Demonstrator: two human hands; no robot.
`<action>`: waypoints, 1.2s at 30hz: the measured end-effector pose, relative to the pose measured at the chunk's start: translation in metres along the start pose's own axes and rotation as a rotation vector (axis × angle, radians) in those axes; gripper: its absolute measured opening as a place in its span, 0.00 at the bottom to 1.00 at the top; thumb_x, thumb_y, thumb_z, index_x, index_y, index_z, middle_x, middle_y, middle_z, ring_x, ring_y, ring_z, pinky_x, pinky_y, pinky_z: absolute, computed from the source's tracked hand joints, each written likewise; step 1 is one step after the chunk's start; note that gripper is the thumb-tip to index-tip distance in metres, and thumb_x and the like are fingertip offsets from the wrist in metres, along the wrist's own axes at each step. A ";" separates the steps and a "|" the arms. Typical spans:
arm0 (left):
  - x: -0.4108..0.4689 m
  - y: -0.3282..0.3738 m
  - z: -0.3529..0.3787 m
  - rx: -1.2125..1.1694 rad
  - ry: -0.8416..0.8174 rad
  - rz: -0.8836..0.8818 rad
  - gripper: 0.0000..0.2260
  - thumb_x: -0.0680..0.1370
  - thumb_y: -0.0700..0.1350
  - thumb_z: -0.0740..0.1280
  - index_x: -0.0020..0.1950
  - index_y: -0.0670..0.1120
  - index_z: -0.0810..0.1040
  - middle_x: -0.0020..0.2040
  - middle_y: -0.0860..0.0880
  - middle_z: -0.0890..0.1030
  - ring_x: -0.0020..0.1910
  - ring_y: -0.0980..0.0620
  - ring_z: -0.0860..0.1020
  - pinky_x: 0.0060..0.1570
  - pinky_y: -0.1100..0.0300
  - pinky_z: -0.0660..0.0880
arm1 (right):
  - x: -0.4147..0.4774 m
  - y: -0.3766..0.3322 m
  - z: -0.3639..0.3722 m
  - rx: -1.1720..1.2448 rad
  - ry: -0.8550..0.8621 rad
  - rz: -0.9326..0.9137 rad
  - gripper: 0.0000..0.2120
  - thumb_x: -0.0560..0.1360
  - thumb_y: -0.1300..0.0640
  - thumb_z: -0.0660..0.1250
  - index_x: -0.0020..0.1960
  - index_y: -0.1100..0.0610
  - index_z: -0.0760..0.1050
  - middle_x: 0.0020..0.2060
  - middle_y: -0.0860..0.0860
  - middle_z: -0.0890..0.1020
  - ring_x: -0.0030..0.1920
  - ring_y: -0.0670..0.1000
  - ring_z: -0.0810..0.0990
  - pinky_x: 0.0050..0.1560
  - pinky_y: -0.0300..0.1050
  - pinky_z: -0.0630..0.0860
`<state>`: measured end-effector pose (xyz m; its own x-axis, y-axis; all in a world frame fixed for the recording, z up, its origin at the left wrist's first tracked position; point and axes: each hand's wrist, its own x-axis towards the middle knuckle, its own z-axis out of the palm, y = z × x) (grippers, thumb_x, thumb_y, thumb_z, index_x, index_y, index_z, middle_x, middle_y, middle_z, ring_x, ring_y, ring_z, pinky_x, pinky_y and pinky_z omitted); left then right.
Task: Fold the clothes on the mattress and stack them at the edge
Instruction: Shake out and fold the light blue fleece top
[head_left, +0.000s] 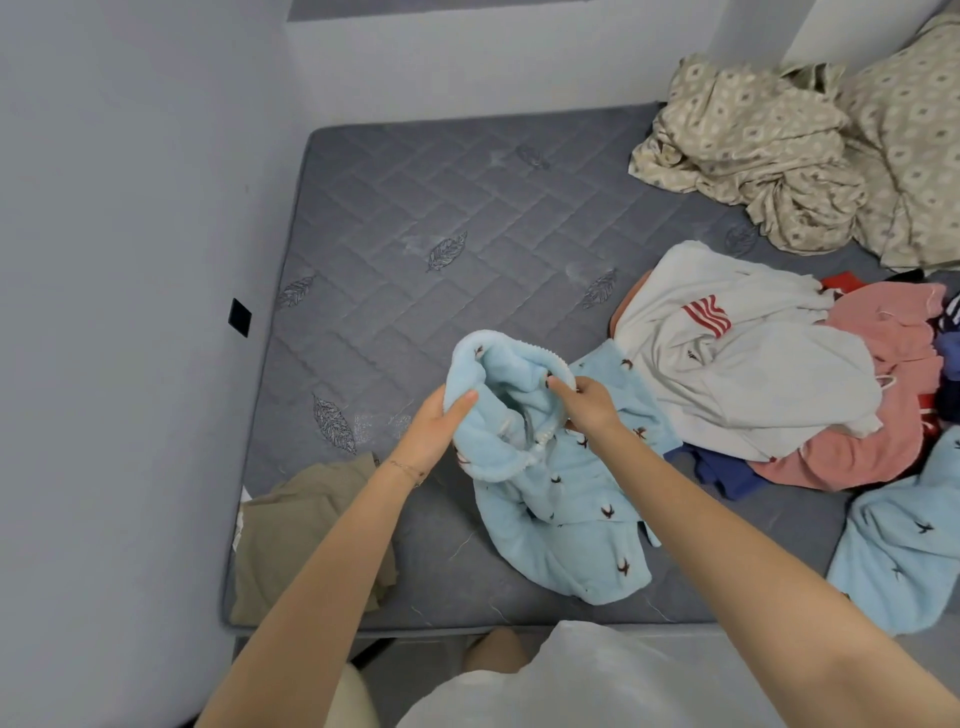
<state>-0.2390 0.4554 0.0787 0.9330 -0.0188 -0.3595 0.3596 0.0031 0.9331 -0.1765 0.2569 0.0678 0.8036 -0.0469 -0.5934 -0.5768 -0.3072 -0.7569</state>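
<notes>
Near middle of the mattress (415, 218): me working one blue fleece garment (556, 499), part lifted, the rest bunched on the mattress.
Left hand (441, 431): fingers closed on the garment's rolled fleece edge, thumb on top, holding it up.
Right hand (587, 400): pinching the opposite rim of that same opening, just beside the drawstring (530, 447).
Garment state: opening held up between both hands, not spread flat, no fold in it yet.
Done so far: one olive piece (306, 540) at the near left corner, by the edge. Looks flattened, maybe folded; can't be sure. If so, that's my stack start.
Still to do: heap on the right, well apart from the olive piece. White top with red stripes (727, 358) on top, pink piece (878, 415) and dark blue piece (722, 473) under it, second blue fleece piece (904, 540) at the near right.
Far right: patterned beige bedding (769, 156), crumpled. Can't tell if it counts as clothes.
Progress: early, my estimate. One item at most done, most of the pile untouched.
Next, my guess: shake the garment out flat on the bare mattress, fold, put it on the olive piece.
</notes>
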 end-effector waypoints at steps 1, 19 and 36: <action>-0.001 0.000 -0.001 -0.009 0.010 -0.004 0.10 0.81 0.47 0.61 0.62 0.51 0.74 0.59 0.50 0.80 0.60 0.52 0.78 0.57 0.59 0.76 | 0.000 -0.001 0.000 0.058 0.010 0.010 0.12 0.79 0.51 0.63 0.48 0.60 0.73 0.41 0.58 0.73 0.40 0.54 0.71 0.38 0.46 0.69; 0.031 0.099 -0.039 -0.288 0.207 0.205 0.25 0.81 0.58 0.56 0.69 0.42 0.71 0.64 0.42 0.78 0.64 0.46 0.76 0.64 0.47 0.72 | -0.062 -0.108 -0.021 0.999 -0.364 0.061 0.11 0.82 0.64 0.54 0.60 0.65 0.71 0.45 0.56 0.79 0.40 0.49 0.79 0.45 0.44 0.78; 0.000 -0.029 0.014 -0.285 -0.137 -0.244 0.34 0.73 0.59 0.59 0.76 0.49 0.56 0.70 0.53 0.69 0.68 0.57 0.69 0.69 0.59 0.65 | -0.044 -0.092 -0.018 1.469 -0.188 0.438 0.20 0.81 0.70 0.45 0.70 0.70 0.64 0.70 0.60 0.70 0.70 0.56 0.70 0.71 0.45 0.61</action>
<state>-0.2494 0.4414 0.0516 0.8156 -0.1860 -0.5479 0.5786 0.2590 0.7734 -0.1562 0.2705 0.1688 0.5744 0.2699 -0.7728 -0.4765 0.8779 -0.0476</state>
